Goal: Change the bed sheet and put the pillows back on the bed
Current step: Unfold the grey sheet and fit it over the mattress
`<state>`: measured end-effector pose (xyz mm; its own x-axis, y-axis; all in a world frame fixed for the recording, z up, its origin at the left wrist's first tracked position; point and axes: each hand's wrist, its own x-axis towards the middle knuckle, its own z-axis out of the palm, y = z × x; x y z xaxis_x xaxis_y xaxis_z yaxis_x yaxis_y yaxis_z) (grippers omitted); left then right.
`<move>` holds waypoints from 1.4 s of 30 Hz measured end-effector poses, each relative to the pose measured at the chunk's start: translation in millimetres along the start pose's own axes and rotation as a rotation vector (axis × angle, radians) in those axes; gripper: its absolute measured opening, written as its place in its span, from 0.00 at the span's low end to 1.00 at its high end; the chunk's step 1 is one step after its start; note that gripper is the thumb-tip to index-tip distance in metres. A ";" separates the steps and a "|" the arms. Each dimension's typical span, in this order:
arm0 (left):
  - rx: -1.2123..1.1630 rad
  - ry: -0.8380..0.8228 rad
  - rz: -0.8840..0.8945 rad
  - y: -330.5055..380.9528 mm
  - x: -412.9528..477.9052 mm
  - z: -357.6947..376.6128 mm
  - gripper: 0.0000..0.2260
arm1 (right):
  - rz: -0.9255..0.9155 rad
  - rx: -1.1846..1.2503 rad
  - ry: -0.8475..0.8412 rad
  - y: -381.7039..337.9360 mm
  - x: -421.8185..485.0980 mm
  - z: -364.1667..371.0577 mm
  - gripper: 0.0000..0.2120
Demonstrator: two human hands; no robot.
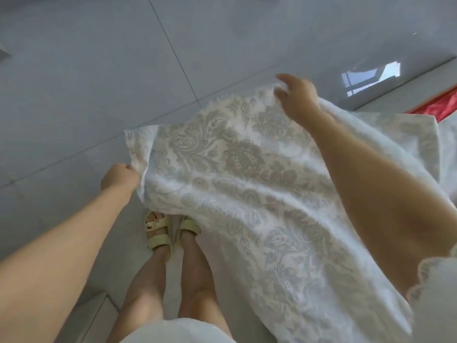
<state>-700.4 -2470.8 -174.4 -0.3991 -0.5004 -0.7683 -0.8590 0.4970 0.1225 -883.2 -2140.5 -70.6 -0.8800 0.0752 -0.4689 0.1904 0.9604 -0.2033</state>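
White sheet with grey-beige damask florals; pale yellow sandals; red cloth.

The bed sheet hangs spread between the two hands, above the floor and in front of the person's legs. The left hand grips its left edge. The right hand holds its far corner, the forearm lying across the sheet's right side. Below the sheet's near-left edge the sandals stand on the floor, the right one partly under the sheet. Another cloth lies far right, beyond the sheet.
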 end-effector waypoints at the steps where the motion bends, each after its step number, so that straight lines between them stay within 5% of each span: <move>1: 0.073 -0.054 -0.013 -3.8 -2.5 2.3 0.21 | -0.015 0.050 -0.065 4.7 -9.0 4.9 0.22; 6: 0.034 -0.388 0.049 4.3 -58.5 27.6 0.18 | 0.130 -0.049 -0.047 45.5 -72.4 17.5 0.26; 11: -0.088 -0.776 -0.075 42.9 -143.4 78.7 0.28 | 0.244 -0.278 -0.269 101.7 -168.6 26.6 0.35; 14: -0.118 -0.695 0.001 51.0 -166.3 110.1 0.23 | 0.222 -0.383 -0.306 128.1 -211.0 37.5 0.30; 19: -0.021 -0.560 0.149 48.2 -162.7 129.3 0.12 | 0.156 -0.548 -0.275 139.7 -234.1 61.1 0.07; 24: 0.156 -0.475 0.356 48.6 -158.8 130.4 0.10 | 0.198 -0.519 -0.163 133.7 -232.1 66.5 0.10; 28: 0.271 -0.310 0.518 55.3 -166.4 117.2 0.17 | 0.294 -0.490 -0.003 116.9 -240.3 57.4 0.06; 30: 0.289 -0.207 0.610 52.0 -170.2 102.5 0.19 | 0.277 -0.483 0.195 106.4 -245.9 51.0 0.19; 33: 0.242 -0.052 0.658 37.9 -163.4 78.0 0.20 | 0.172 -0.378 0.336 90.3 -244.6 55.3 0.22; 37: 0.319 -0.117 0.572 27.0 -137.6 66.6 0.16 | 0.291 -0.359 0.117 61.3 -239.2 63.1 0.08; 42: 0.510 -0.273 0.662 56.8 -126.2 57.9 0.15 | 0.392 -0.192 0.014 60.1 -236.3 57.2 0.11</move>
<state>-680.3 -2338.3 -106.9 -0.6182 0.1572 -0.7701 -0.2046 0.9138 0.3508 -638.9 -2115.9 -21.2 -0.7636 0.4460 -0.4668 0.4278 0.8911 0.1516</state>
